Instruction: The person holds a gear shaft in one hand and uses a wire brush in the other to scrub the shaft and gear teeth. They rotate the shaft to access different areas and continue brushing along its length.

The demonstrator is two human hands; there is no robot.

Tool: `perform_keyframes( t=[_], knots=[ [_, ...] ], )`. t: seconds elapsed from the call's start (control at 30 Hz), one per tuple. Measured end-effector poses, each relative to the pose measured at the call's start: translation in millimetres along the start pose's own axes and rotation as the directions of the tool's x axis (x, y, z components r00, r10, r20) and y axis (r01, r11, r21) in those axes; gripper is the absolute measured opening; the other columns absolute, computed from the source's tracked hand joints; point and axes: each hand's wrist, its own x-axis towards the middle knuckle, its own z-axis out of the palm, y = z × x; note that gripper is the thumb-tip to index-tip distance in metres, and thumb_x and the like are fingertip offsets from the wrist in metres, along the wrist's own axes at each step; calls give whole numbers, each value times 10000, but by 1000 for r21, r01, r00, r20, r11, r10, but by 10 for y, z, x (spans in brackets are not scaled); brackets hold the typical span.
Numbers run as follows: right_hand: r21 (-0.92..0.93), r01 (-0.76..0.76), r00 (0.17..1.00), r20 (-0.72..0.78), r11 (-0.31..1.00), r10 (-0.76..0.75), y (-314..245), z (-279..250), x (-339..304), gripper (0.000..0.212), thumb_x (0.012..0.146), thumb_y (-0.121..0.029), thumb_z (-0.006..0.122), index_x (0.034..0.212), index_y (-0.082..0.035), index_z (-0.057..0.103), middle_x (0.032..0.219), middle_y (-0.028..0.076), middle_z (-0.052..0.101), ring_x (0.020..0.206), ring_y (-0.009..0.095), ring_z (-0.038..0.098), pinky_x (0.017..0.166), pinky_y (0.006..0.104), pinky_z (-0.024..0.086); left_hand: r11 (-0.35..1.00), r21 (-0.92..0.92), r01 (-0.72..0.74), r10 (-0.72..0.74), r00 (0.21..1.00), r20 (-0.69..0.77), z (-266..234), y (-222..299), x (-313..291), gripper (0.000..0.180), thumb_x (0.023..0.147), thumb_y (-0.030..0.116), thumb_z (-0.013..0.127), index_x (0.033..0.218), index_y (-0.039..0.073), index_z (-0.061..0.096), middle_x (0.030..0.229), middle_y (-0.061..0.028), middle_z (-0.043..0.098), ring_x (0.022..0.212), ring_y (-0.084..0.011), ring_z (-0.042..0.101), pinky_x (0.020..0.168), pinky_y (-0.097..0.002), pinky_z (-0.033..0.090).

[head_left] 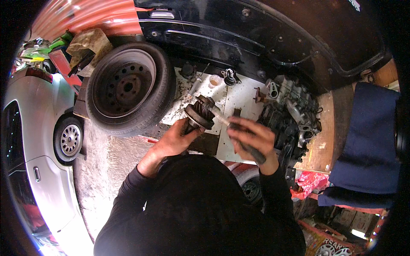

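Over the white board [239, 102] on the ground, you hold a greasy gear part [200, 112] up in your left hand [175, 141], fingers wrapped tight around its lower shaft. Your right hand [252, 138] is closed around the dark handle of a screwdriver [239, 136], whose pale tip touches the toothed head of the part. Keep the left grip firm and low so the part cannot twist, and keep the tip seated against the teeth rather than skating across them; short, controlled strokes look safer than hard prying. An engine block [290, 113] sits just right of your hand, and a spare wheel [128, 87] lies to the left, so watch your elbows.
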Motion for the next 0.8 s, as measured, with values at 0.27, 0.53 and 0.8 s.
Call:
perform_keyframes(
  t=[0.27,0.53,0.8],
  knots=[
    [-34,-89,996,-23,995,88,42,-2,-69,335,774,-44,786,1097,-137,787,1171,141,716,983,265,737,825,352,606,1000,-14,-13,13,1000,-14,25,89,-35,315,984,183,655,1209,-35,634,1035,-156,719,960,-166,643,878,-344,512],
    [-38,-22,1000,-18,999,21,27,72,-74,413,743,-3,780,1127,-156,768,1212,136,699,993,268,738,809,355,617,999,4,42,-42,999,16,-7,119,-56,282,978,156,652,1182,-37,638,988,-126,709,908,-134,614,834,-323,506],
    [-122,-45,996,-84,992,35,183,60,-62,312,750,-14,739,1056,-71,773,1161,176,718,923,268,749,780,342,616,990,-8,-142,141,987,-74,16,-141,68,278,966,178,661,1127,-48,642,890,-126,699,831,-130,602,755,-335,499]
  ],
)
